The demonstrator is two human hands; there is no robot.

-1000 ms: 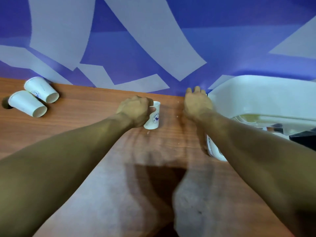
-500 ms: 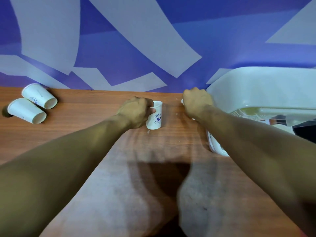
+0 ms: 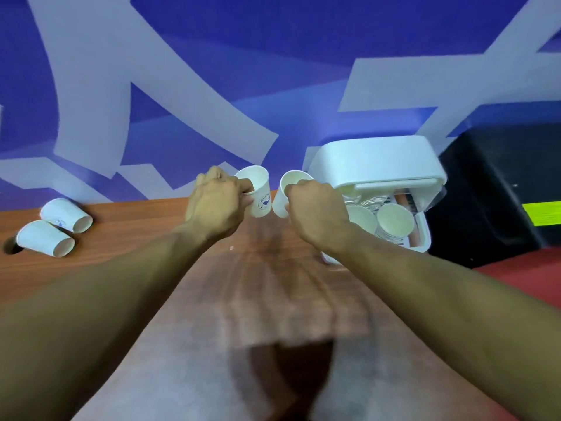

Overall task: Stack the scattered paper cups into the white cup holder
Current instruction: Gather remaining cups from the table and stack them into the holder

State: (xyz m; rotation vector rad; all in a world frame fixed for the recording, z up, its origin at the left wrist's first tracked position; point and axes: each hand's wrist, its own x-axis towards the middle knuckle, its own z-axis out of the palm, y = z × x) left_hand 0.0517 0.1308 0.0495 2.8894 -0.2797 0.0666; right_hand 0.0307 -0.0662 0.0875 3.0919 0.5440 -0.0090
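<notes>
My left hand (image 3: 217,205) grips a white paper cup with a blue logo (image 3: 259,192), held upright above the wooden table. Just to its right, my right hand (image 3: 315,208) grips a second white paper cup (image 3: 290,186), tilted slightly, its mouth facing me. The two cups hang side by side, almost touching. Right of my right hand stands the white cup holder (image 3: 376,162), its open compartment showing several stacked cups (image 3: 394,221). At the far left, two more paper cups (image 3: 65,214) (image 3: 44,238) lie on their sides.
The wooden table (image 3: 258,299) runs back to a blue and white patterned wall. A black box (image 3: 501,183) with a yellow-green stripe stands right of the holder. A round hole (image 3: 10,247) is in the table at the far left edge.
Both hands have lifted their cups off the table and up toward the wall. The right hand, open and flat a second ago, curled round its cup. The view has tilted, showing the holder's inside.
</notes>
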